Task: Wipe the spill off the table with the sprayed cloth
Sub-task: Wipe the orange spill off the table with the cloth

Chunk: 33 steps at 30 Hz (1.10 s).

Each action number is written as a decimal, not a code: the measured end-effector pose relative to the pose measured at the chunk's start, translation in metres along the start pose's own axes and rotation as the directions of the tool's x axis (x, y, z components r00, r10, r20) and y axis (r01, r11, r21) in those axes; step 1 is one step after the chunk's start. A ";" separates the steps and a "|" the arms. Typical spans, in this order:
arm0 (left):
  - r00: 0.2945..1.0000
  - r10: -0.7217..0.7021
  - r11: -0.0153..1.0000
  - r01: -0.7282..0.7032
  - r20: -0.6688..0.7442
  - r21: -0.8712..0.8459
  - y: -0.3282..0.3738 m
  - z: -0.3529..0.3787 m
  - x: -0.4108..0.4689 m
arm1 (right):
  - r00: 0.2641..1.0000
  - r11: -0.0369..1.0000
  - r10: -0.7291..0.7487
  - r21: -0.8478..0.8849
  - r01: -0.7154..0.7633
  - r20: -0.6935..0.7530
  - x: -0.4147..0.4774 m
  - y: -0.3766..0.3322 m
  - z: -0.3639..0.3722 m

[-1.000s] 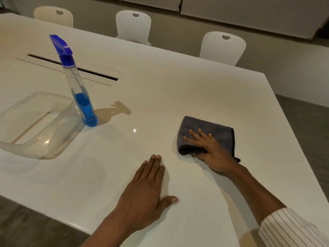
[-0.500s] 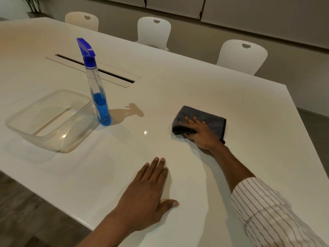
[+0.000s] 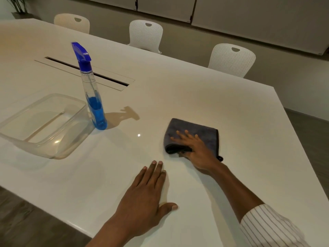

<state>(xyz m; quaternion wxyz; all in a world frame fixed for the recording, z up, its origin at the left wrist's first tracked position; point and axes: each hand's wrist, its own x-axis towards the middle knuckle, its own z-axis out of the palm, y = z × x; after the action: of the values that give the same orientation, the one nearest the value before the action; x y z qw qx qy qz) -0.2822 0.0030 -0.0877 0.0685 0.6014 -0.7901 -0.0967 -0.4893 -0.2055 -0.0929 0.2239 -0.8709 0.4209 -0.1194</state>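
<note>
Folded grey microfibre cloth lies pinned under the flat, open right hand for wiping pressure; nearer than the cloth, the open left hand braces on the white worktop.

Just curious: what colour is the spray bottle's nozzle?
Blue nozzle, clearest in the head view.

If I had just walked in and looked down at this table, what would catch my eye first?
Probably the spray bottle with its bright blue liquid, standing upright at the left beside a clear plastic tub. Next, the right hand pressed flat on a folded dark grey cloth mid-table, while the left hand rests open on the white table nearer the edge.
</note>
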 end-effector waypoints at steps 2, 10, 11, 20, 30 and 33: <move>1.000 -0.001 1.000 0.001 0.011 0.008 0.002 0.000 0.001 | 0.997 0.996 0.071 -0.054 -0.072 -0.023 0.022 0.015 -0.012; 1.000 0.008 0.997 -0.007 -0.008 0.080 -0.004 0.012 0.003 | 0.988 0.973 0.152 -0.175 -0.147 0.017 0.138 0.003 -0.012; 1.000 0.011 0.997 -0.009 -0.023 0.079 -0.006 0.014 0.004 | 0.990 0.976 0.136 -0.177 -0.128 0.032 0.147 -0.004 -0.007; 1.000 -0.005 0.994 0.005 0.004 0.106 -0.007 0.012 0.006 | 0.966 0.970 -0.204 -0.097 0.221 0.161 0.153 -0.080 0.040; 0.998 0.025 0.989 -0.017 -0.049 0.147 -0.006 0.017 0.003 | 0.996 0.983 0.067 -0.178 -0.055 0.062 0.150 -0.028 -0.001; 0.998 0.022 0.993 -0.015 -0.057 0.116 -0.005 0.017 0.001 | 0.978 0.963 0.209 -0.174 -0.205 0.003 0.122 0.014 -0.024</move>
<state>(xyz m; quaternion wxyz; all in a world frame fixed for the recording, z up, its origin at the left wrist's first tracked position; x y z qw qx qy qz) -0.2816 0.0016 -0.1050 0.0574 0.5997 -0.7975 -0.0326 -0.4335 -0.3160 -0.0765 0.1633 -0.8394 0.5160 -0.0492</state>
